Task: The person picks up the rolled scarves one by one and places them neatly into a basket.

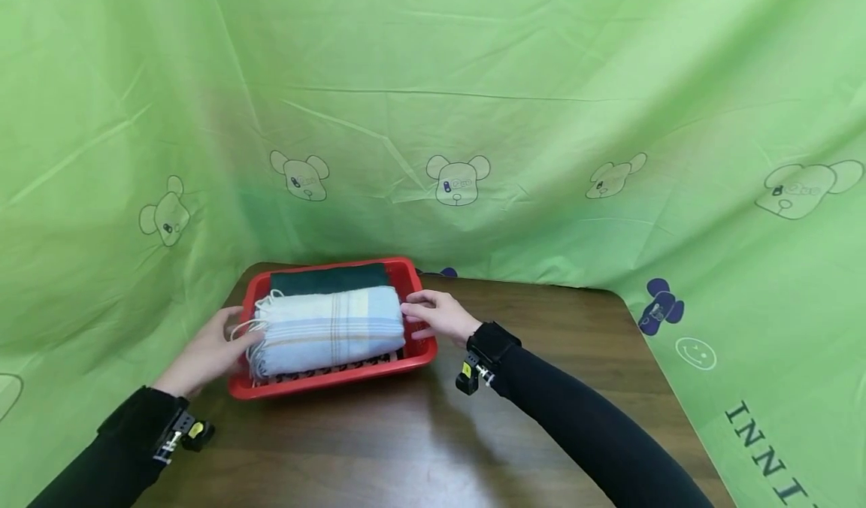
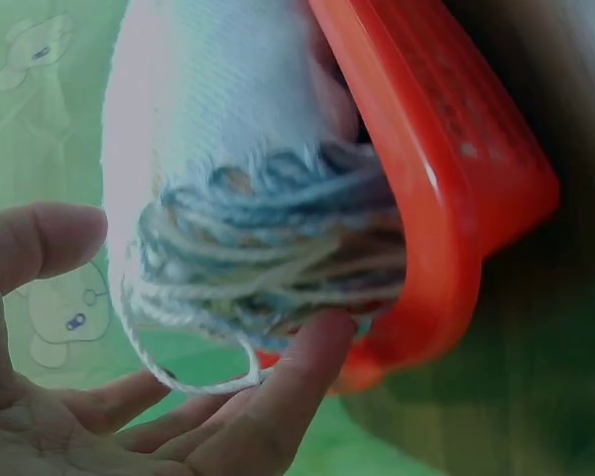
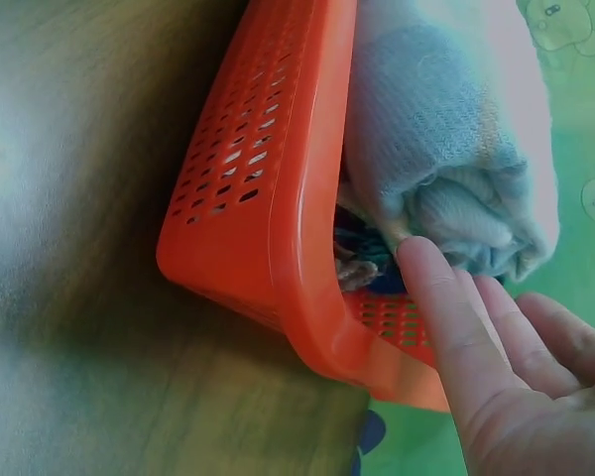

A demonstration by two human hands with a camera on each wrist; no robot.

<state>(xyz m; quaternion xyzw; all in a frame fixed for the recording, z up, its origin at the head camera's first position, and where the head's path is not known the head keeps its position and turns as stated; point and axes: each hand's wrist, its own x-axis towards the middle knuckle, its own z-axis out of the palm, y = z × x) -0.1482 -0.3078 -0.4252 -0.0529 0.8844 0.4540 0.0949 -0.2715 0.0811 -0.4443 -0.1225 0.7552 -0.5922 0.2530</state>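
A pale blue and white plaid scarf, rolled up with a white fringe at its left end, lies in a red plastic basket. My left hand is at the fringed end, thumb apart and a fingertip against the strands. One loose strand loops over its fingers in the left wrist view. At the opposite end, my right hand has its fingers extended, fingertips right at the roll's end over the basket rim. Behind the scarf, a folded dark green cloth lies in the same basket.
The basket stands at the back left of a brown wooden table. A green curtain with printed bear heads hangs behind and along both sides. Patterned fabric shows beneath the scarf in the right wrist view.
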